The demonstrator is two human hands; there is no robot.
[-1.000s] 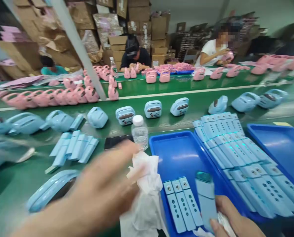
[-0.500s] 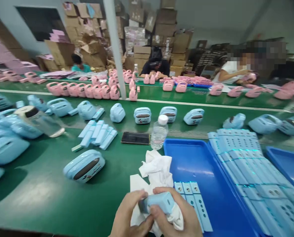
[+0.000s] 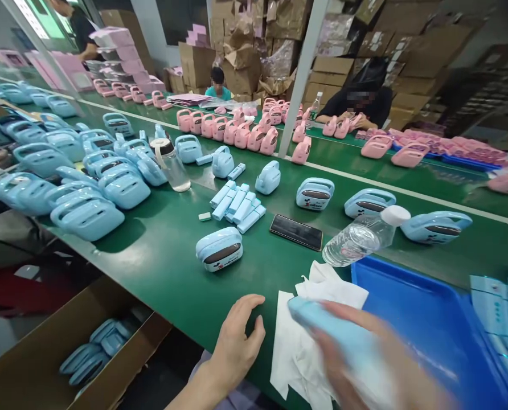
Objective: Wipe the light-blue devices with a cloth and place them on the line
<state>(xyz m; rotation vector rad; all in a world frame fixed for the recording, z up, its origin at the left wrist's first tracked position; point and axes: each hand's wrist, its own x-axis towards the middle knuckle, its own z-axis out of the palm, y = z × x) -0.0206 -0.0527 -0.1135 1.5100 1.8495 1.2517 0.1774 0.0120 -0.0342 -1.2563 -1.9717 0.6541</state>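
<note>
My left hand (image 3: 237,339) is over the green table's front edge, fingers curved and apart with nothing in them. My right hand (image 3: 390,353), blurred by motion, grips a light blue oblong plastic piece (image 3: 335,324). Something white, perhaps cloth, is smeared under that hand. Crumpled white cloths (image 3: 294,353) lie beneath and beside the piece. A light blue handled case (image 3: 220,249) with a dark oval panel sits beyond my left hand. Behind it is a pile of light blue oblong pieces (image 3: 237,205).
A blue tray (image 3: 416,319) lies at right, with button-marked strips (image 3: 493,307) beyond it. A water bottle (image 3: 365,236) leans by a phone (image 3: 295,231). Many blue cases (image 3: 87,210) crowd the left, near a clear jug (image 3: 172,165). A carton (image 3: 121,364) is below. Co-workers sit opposite.
The view has swung left. My left hand has let go of the light blue piece and moved away from it; my right hand keeps the piece and has moved right.
</note>
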